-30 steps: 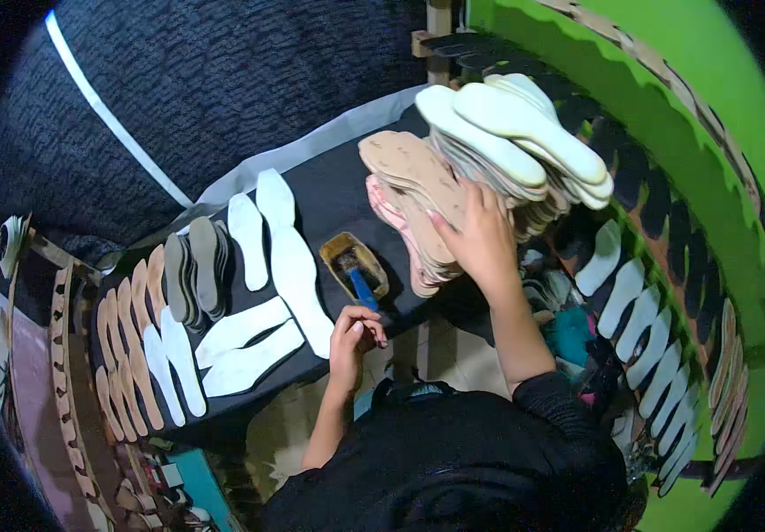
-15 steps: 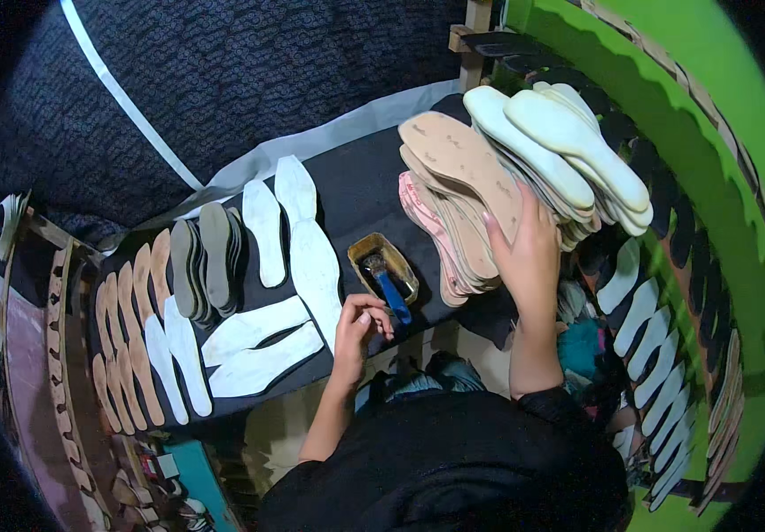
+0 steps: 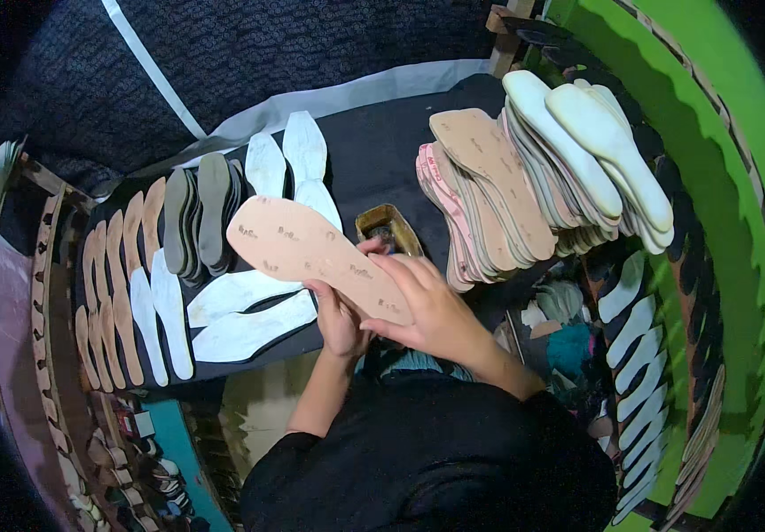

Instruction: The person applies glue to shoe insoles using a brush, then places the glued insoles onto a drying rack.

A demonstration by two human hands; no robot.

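A beige insole (image 3: 302,248) with small dark printed marks is held up over the table's near side, tilted, its wide end toward the left. My right hand (image 3: 435,306) grips its narrow end between thumb and fingers. Close beside it, my left hand (image 3: 340,328) holds the lower edge near the middle, some of its fingers hidden behind the insole. Just beyond my hands stands a small tan container (image 3: 407,230), partly covered by them. White insole pieces (image 3: 254,330) lie flat on the dark table, some partly under the held one. To the right rises a stack of beige insoles (image 3: 498,168).
Thick white insoles (image 3: 568,151) are piled at the far right of the table. Grey insoles (image 3: 214,208) and rows of brown insoles (image 3: 121,301) lie at the left. More white insoles (image 3: 639,390) line a rack by the green wall (image 3: 693,115).
My right hand has left the beige stack with one insole and brought it left to my body's front. My left hand has closed on it too. The whole view has shifted slightly.
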